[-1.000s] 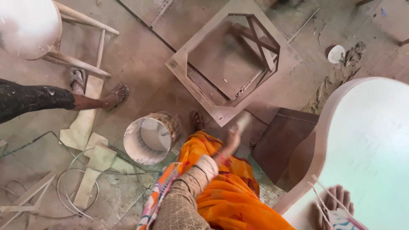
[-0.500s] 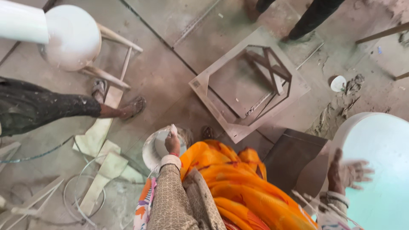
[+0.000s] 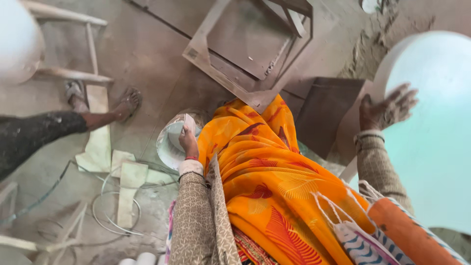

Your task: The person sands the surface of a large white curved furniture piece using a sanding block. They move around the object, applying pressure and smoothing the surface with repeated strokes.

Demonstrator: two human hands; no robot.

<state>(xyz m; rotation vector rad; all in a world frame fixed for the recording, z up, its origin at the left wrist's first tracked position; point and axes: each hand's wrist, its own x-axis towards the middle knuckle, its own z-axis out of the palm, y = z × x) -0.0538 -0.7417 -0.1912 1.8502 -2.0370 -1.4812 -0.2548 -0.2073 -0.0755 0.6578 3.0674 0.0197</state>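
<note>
My left hand [image 3: 188, 138] grips a small flat pale piece, perhaps a scraper or pad, and holds it over a round white bucket [image 3: 167, 147] of pale paste on the floor. My right hand [image 3: 387, 107] lies flat with fingers spread against a large white rounded plaster form [image 3: 431, 137] at the right. An orange patterned cloth [image 3: 265, 181] drapes over my lap between the two arms. Both sleeves are beige and patterned.
A square wooden frame [image 3: 255, 44] lies on the dusty floor ahead, with a dark board [image 3: 324, 113] beside it. Another person's leg in dark trousers and sandalled feet [image 3: 98, 110] stand at left. Wire loops [image 3: 115, 211], pale scraps and another white form [image 3: 17, 39] lie left.
My left hand has dipped lower into the bucket with the pale piece. My right hand has risen and pressed flat on the white form. The view has shifted closer and to the right.
</note>
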